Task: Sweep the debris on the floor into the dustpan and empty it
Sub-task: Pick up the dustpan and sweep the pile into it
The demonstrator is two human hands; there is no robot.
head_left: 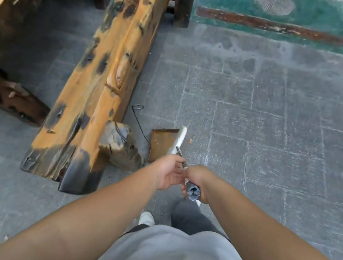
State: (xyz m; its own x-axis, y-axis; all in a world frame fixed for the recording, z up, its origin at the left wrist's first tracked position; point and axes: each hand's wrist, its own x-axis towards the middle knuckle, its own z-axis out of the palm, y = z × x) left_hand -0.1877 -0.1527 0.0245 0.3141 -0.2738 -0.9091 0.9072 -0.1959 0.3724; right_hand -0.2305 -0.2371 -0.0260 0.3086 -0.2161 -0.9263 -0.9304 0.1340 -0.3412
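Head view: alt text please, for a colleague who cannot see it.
Both hands, left hand and right hand, grip a long handle running down to a rusty dustpan on the grey paved floor. The dustpan sits beside the end of a weathered wooden bench, with a small crumb of debris just right of it.

The floor (259, 112) is grey stone, marked with pale grid lines. The bench (108, 69) is orange-brown wood with black scorched patches. The dustpan (162, 144) is rusty brown with a white rim. The carpet (320, 23) is teal with a reddish-brown stripe
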